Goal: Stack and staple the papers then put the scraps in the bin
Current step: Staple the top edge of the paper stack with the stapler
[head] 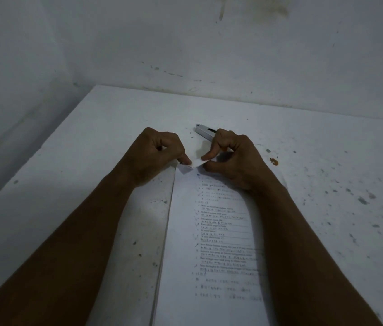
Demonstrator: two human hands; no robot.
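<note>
A stack of printed papers (211, 245) lies lengthwise on the white table (80, 175), running from the near edge toward the middle. Its far left corner (191, 165) is folded up and pinched from both sides. My left hand (155, 156) presses that corner with thumb and forefinger. My right hand (235, 158) grips the same corner from the right, its wrist resting on the sheets. A silver stapler (203, 131) lies on the table just behind my right hand, partly hidden by the fingers.
The table is spotted with dark flecks, and an orange stain (274, 161) sits to the right of my right hand. A marked white wall (209, 55) stands right behind the table. The table's left edge drops off into shadow.
</note>
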